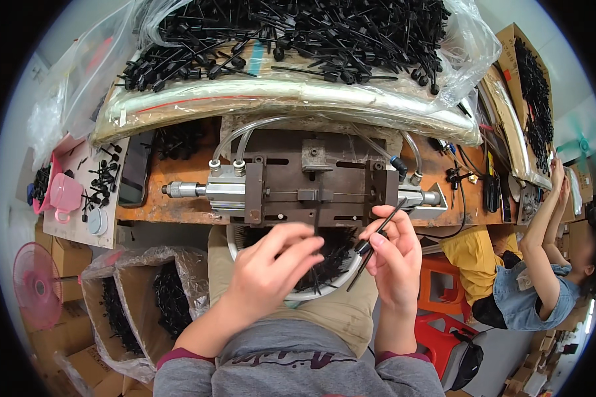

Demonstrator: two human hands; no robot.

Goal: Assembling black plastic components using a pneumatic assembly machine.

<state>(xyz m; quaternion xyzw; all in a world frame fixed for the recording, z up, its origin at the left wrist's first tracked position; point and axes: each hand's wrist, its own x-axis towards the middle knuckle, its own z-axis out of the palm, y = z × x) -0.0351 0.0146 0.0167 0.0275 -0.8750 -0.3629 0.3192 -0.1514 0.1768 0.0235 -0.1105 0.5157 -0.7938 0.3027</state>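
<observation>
My right hand pinches a thin black plastic rod piece with a thicker collar, which slants up to the right in front of the bench fixture. My left hand is half curled with its fingertips apart, and I see nothing between them. Just beyond those fingertips, another slim black rod hangs down from the small block in the middle of the brown metal fixture. Below both hands, a white round tub rests at my lap with black rod pieces inside, partly hidden by the left hand.
Behind the fixture rises a plastic-wrapped tray edge heaped with black pieces. Air cylinders and clear hoses flank the fixture. At left stand a pink cup and lined cartons. A co-worker sits at right near red stools.
</observation>
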